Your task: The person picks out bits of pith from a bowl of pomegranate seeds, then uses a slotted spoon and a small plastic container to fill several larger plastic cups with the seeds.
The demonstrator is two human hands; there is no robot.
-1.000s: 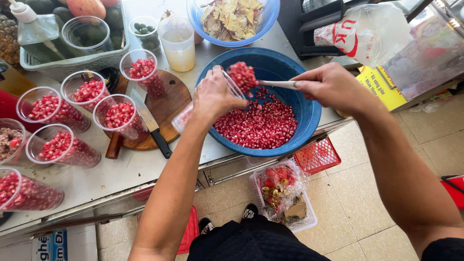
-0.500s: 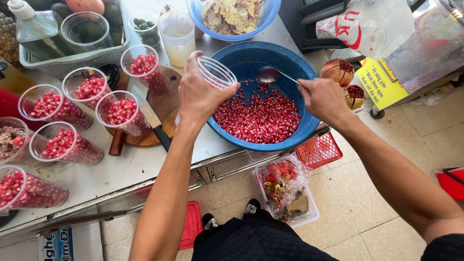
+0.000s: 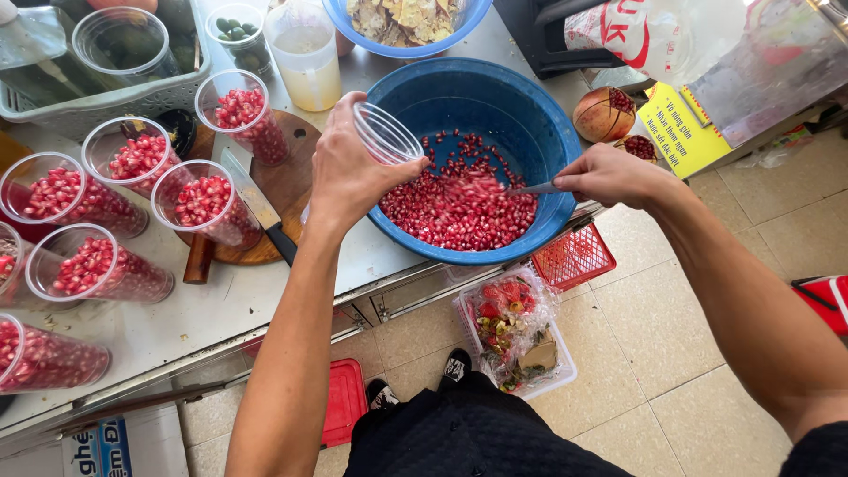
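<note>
Positions are given relative to the blue basin (image 3: 530, 115), which stands on the counter (image 3: 221, 309) and is partly filled with red pomegranate seeds (image 3: 450, 208)

Far left of the basin, filled cups (image 3: 62, 190) of seeds are grouped at the counter's left edge. Nearer the basin, a round wooden board (image 3: 287, 177) is seen, with a knife (image 3: 258, 205) laid across it and two more filled cups (image 3: 199, 199) standing on or beside it. Up and left of the basin, a grey crate (image 3: 106, 97) is placed, with a clear empty cup (image 3: 119, 40) in it. A container of pale yellow liquid (image 3: 305, 57) is set just beside the basin's upper left rim.

The left hand (image 3: 353, 168) is held over the basin's left rim. Its fingers are clenched around an empty clear cup (image 3: 384, 132), which is tilted with its mouth toward the basin's interior.

Above the basin, a second blue bowl (image 3: 402, 22) of peel scraps is positioned.

The right hand (image 3: 609, 172) is held at the basin's right rim. Its fingers are closed on the handle of a spoon (image 3: 530, 188), whose bowl is lowered into the seeds; that part is blurred.

Just right of the basin, a cut pomegranate (image 3: 603, 113) is placed on the counter. Below the basin, on the tiled floor, a red basket (image 3: 574, 258) and a bag of peel waste (image 3: 512, 327) are located
</note>
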